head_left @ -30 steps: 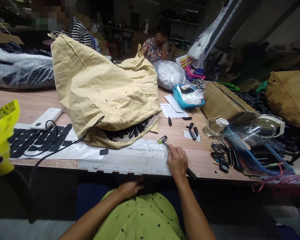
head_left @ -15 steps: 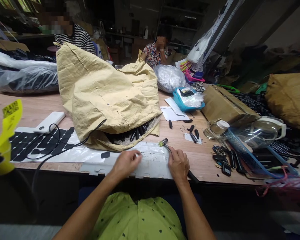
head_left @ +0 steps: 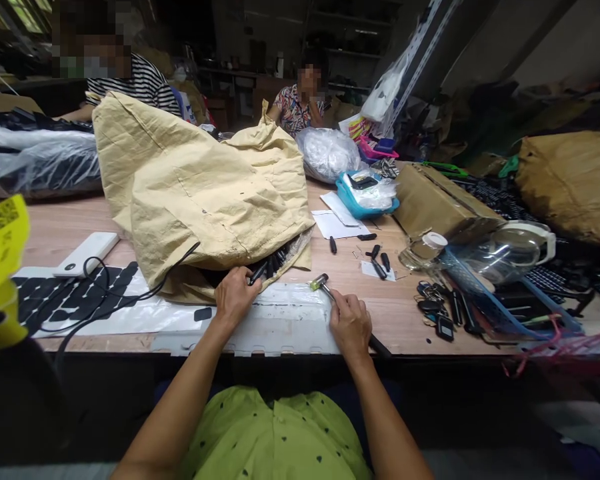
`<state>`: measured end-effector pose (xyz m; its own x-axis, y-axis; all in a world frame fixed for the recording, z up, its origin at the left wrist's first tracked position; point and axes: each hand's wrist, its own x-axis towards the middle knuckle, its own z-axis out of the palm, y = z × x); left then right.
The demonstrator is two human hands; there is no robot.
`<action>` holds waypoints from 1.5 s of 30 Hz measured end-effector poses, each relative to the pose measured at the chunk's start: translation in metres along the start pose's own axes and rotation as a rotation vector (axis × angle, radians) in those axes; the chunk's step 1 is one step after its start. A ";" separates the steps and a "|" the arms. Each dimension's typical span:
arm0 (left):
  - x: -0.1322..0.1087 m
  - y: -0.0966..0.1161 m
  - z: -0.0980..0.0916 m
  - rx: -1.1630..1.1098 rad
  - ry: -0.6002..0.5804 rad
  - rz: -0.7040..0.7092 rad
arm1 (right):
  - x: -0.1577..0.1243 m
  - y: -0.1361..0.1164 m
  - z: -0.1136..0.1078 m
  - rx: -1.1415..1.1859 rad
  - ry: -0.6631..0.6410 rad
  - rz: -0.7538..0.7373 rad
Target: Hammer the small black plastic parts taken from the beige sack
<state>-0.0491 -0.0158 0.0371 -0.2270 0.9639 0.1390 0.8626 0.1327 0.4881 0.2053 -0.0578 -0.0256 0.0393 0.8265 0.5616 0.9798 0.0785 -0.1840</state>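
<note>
Long wooden worktop (head_left: 70, 227), cluttered along its whole length. Largest item on it: a crumpled tan paper sack (head_left: 195, 187) lying on its side, mouth facing the seated person. A white plastic sheet (head_left: 280, 320) lies along the near edge below the mouth.

Inside the sack mouth, a heap of slim black plastic handles (head_left: 275, 259), their long axes running roughly from seven o'clock to one o'clock.

The left hand (head_left: 236, 295) is at the sack mouth, fingers curled and pinching one black handle (head_left: 258, 272), which sticks out towards one o'clock of the hand. This hand is the nearer of the two to the heap; the heap lies just beyond it at one o'clock.

The right hand (head_left: 351, 325) rests on the white sheet, closed round the dark shaft of a small hammer (head_left: 321, 283); its head points to eleven o'clock, well short of the sack.

Loose black pieces (head_left: 380, 261) lie at one o'clock of the right hand.
</note>
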 end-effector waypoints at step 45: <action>-0.030 0.009 0.029 -0.403 -0.355 0.233 | -0.022 -0.040 -0.052 0.474 -0.129 -0.188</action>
<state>-0.0215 -0.0366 0.0121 0.1733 0.9847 0.0183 0.6162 -0.1229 0.7780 0.1757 -0.1082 0.0114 -0.1825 0.8335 0.5215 0.7704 0.4508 -0.4509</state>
